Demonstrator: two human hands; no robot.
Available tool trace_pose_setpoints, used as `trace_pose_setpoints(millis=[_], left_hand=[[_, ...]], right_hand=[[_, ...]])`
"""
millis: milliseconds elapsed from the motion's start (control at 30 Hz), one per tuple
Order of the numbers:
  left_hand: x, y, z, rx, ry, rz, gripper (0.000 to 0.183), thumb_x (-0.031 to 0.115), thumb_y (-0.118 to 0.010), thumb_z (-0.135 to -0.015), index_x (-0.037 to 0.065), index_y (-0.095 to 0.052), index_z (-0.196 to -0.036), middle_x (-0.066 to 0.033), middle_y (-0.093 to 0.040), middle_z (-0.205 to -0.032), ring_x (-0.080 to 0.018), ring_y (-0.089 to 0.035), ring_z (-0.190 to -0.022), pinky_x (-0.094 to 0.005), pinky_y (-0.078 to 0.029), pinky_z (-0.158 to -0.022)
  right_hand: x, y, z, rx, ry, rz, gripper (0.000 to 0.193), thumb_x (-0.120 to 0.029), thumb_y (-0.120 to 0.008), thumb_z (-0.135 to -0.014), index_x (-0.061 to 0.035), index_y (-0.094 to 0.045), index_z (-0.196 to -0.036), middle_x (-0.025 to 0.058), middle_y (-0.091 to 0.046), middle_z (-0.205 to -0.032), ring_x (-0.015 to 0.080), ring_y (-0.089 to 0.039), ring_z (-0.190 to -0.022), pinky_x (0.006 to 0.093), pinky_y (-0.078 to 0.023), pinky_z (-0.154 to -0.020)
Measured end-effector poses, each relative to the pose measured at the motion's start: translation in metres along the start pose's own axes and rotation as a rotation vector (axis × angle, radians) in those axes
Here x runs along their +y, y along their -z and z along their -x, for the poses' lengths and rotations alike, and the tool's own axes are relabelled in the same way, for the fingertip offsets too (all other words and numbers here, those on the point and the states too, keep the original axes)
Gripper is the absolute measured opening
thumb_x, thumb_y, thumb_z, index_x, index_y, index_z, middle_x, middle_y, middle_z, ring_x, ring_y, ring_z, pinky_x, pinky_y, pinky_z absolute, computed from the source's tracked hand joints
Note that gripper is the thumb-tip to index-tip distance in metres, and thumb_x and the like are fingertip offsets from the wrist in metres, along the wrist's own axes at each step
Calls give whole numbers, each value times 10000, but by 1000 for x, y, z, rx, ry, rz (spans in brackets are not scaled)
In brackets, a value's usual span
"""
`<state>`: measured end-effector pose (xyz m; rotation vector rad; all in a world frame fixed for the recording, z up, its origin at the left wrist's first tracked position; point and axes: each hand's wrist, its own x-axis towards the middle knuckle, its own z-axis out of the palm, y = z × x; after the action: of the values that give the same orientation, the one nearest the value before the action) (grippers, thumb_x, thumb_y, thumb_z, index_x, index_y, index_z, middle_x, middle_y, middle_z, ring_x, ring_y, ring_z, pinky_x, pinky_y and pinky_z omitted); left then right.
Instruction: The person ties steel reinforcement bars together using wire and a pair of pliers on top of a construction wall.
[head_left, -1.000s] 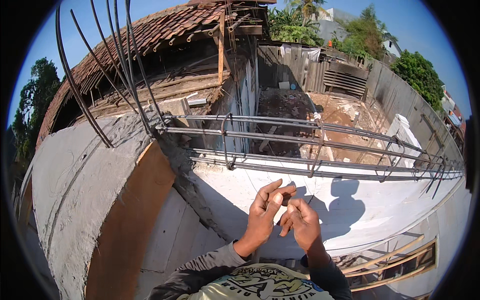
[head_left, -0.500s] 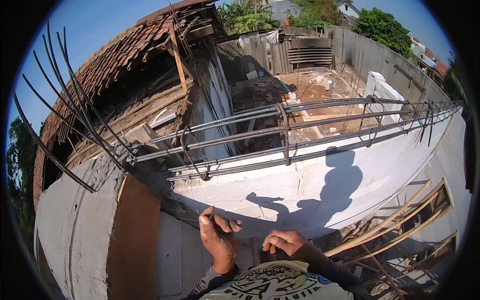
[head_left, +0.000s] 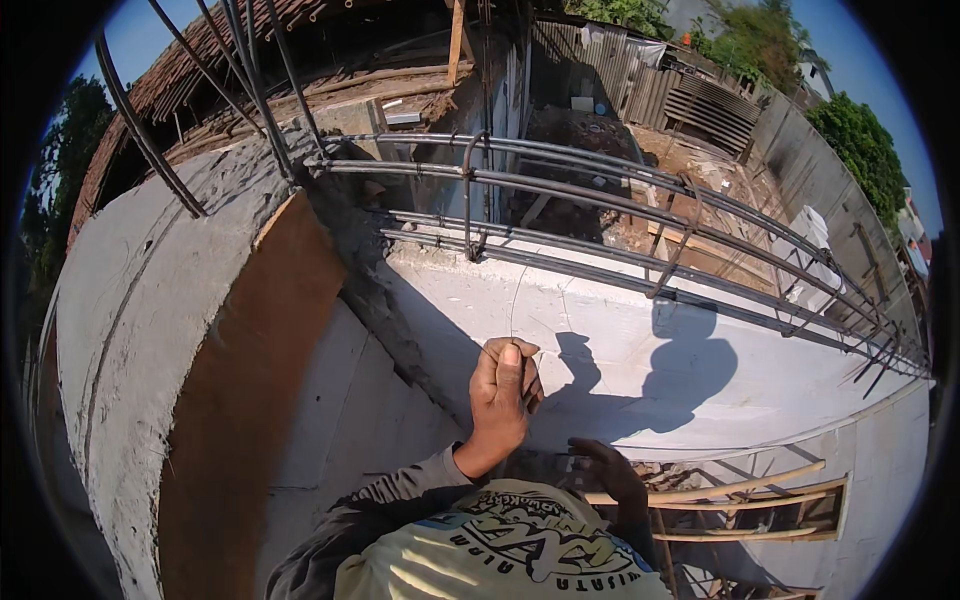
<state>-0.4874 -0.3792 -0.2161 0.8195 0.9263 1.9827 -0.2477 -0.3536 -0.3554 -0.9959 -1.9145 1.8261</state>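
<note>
My left hand (head_left: 500, 400) is raised before the white block wall (head_left: 640, 385), thumb and fingers pinched on a thin wire (head_left: 516, 300). The wire curves up from the fingertips toward the reinforcing bar cage (head_left: 468, 174) lying along the wall top. Whether it touches the cage I cannot tell. Lower and to the right, in shade, my right hand (head_left: 612, 472) has its fingers stretched out, with nothing visible in them. The cage's long bars are joined by square stirrups.
At left stands a concrete column (head_left: 170, 290) with upright bars (head_left: 255, 85) and a brown board (head_left: 265, 350) on its side. Bamboo poles (head_left: 720, 490) cross a framed opening at lower right. Beyond the wall lie rubble and a corrugated metal fence (head_left: 650, 95).
The view has turned and shifted. My left hand has risen toward the cage and now pinches the wire upright. My right hand has opened from a curled shape.
</note>
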Motion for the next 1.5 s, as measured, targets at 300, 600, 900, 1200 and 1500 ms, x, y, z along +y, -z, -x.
trace_pose_setpoints(millis=[300, 600, 900, 1200, 1500], left_hand=[[-67, 7, 25, -292, 172, -410, 266, 249, -445, -1051, 19, -578, -1050, 33, -449, -664, -39, -373, -556, -223, -316, -494], [-48, 5, 32, -456, 235, -536, 281, 254, -425, -1056, 19, -574, -1086, 11, -474, -671, -75, -424, -572, -283, -352, -504], [12, 0, 4, -173, 33, 195, 522, 475, -328, -1049, 137, -331, -650, 10, -290, -529, -112, -266, -440, -256, -280, -412], [74, 6, -57, -204, -161, 545, 471, 392, -341, -1064, 134, -335, -670, 2, -269, -538, -87, -193, -395, -226, -242, -297], [85, 21, -75, -273, -274, 571, 473, 392, -332, -1064, 137, -331, -666, 0, -261, -542, -99, -209, -412, -244, -240, -298]], right_hand=[[-140, 0, -34, 514, 355, -104, 438, -238, -542, -979, 26, -516, -1328, 137, -609, -1129, 175, -592, -1048, 333, -475, -918], [-152, -20, -43, 330, 199, -156, 317, -231, -547, -986, 50, -676, -1058, 78, -594, -963, 117, -604, -762, 225, -510, -588], [-89, -36, -54, -13, 445, 12, 596, -247, -628, -948, 2, -385, -1432, 145, -562, -1290, 217, -512, -1225, 337, -377, -1032], [-44, -21, -32, 120, 318, 60, 248, -205, -627, -942, -4, -615, -1087, 75, -662, -960, 150, -604, -941, 306, -465, -842], [-26, -24, 13, 343, 348, -934, 150, -166, -590, -959, -23, -608, -1002, 69, -659, -948, 207, -641, -953, 379, -455, -968]])
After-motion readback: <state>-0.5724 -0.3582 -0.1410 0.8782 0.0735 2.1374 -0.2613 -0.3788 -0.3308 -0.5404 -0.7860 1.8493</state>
